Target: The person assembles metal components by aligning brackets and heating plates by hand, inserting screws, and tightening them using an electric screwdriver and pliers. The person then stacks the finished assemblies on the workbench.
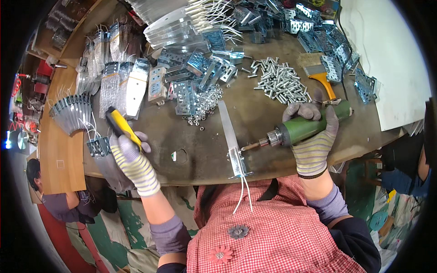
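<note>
My left hand (135, 166), in a striped knit glove, is closed around a slim yellow-and-black hand tool (122, 126) whose exact kind I cannot make out. In my gloved right hand (314, 148) lies a green power screwdriver (302, 129), fingers wrapped about its body. Its bit points left, close to a flat metal strip (226, 123). At the strip's near end sits a small metal bracket (236, 164), by the table's front edge. Two white wires (242, 195) run from it toward my checked apron. Beside my left hand lies a stack of finished-looking strips (107, 159) with wires.
Loose screws (282, 81) and small nuts (205, 104) lie in heaps beyond the strip. Blue-grey metal brackets (198, 68) are piled farther back. A yellow-handled brush (322, 82) lies right. Bundled strips (73, 111) stand left. Another person (59, 200) is at the far left.
</note>
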Action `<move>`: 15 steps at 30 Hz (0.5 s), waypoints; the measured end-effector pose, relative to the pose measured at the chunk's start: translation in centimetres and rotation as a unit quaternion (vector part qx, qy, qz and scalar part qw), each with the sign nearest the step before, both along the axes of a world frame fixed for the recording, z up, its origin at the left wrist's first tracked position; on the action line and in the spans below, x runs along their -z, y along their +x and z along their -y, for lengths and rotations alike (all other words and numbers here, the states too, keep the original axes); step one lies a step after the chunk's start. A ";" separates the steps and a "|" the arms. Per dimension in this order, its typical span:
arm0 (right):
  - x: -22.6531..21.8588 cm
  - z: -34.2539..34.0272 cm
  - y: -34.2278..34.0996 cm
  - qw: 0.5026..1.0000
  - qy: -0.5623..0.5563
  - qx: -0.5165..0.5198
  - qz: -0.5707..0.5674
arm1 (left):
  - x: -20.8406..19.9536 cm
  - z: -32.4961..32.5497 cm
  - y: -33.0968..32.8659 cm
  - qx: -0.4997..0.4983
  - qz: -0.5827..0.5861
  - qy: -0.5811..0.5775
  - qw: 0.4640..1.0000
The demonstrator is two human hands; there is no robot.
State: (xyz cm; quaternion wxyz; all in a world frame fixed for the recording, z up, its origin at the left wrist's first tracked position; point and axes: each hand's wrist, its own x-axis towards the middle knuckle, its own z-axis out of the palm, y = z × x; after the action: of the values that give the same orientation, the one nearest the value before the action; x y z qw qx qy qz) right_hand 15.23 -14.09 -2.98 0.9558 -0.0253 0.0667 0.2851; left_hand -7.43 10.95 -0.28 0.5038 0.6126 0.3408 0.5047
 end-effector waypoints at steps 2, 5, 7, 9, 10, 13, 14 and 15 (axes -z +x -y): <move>0.1 0.4 0.3 1.000 -0.005 -0.001 0.008 | -2.5 3.6 1.8 0.100 0.161 -0.100 0.977; 0.3 0.5 0.2 1.000 -0.001 0.001 0.015 | -3.2 6.6 4.1 0.104 0.095 0.012 0.990; 0.4 0.6 0.2 1.000 0.008 0.005 0.010 | -3.8 8.7 6.0 0.120 0.073 0.131 0.981; 0.6 0.4 0.3 1.000 0.026 -0.009 0.014 | -4.1 10.0 6.8 0.170 0.096 0.128 0.972; 0.7 0.4 0.3 0.999 0.028 -0.008 0.015 | -4.0 10.0 6.9 0.204 0.094 0.164 0.961; 0.8 0.6 0.3 0.999 0.027 -0.013 0.021 | -4.9 10.8 7.1 0.218 0.030 0.192 0.956; 0.9 0.6 0.3 0.999 0.026 -0.012 0.019 | -5.2 10.9 7.3 0.230 0.021 0.190 0.954; 0.8 0.6 0.3 1.000 0.024 -0.010 0.017 | -5.4 11.0 7.6 0.231 0.022 0.190 0.954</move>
State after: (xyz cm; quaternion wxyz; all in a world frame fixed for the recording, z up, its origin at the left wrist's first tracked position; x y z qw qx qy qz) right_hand 15.58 -14.66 -3.81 0.9541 -0.0081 0.0435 0.2961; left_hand 0.17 -0.06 5.14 0.4878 0.7481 0.0767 0.4432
